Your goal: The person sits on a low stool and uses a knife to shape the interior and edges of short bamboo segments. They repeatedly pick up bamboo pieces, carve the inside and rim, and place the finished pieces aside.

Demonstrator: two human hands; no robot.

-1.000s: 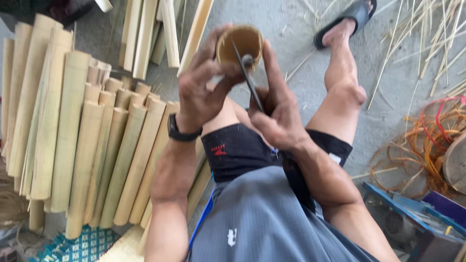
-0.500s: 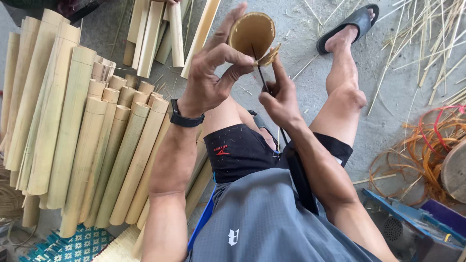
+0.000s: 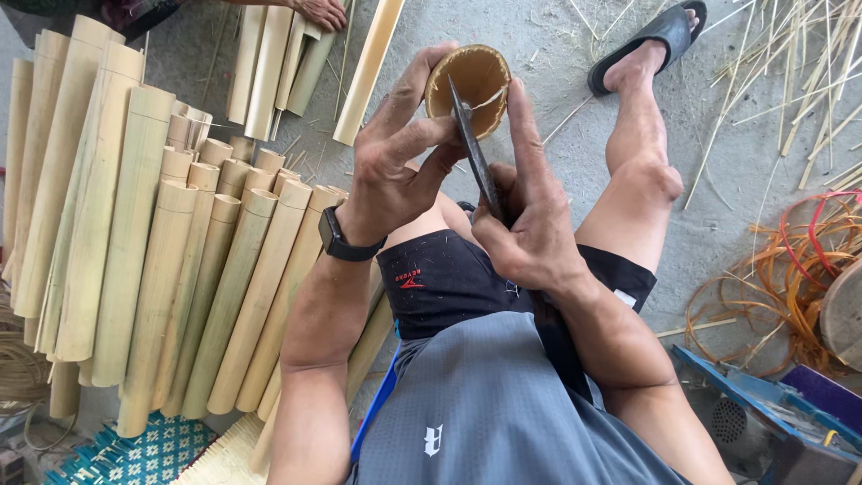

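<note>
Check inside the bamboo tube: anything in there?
The bamboo tube looks hollow: bare inner wall, with the knife blade crossing its rim. The left hand hides its outer side; its depth is shadowed.

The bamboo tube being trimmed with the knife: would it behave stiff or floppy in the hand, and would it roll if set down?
The bamboo tube probably stays stiff: the left hand grips it by the side while the knife, held in the right hand, bears on its rim without visible flexing. Being hollow, it is likely light for its size. Its round section suggests it would roll if laid on its side.
</note>
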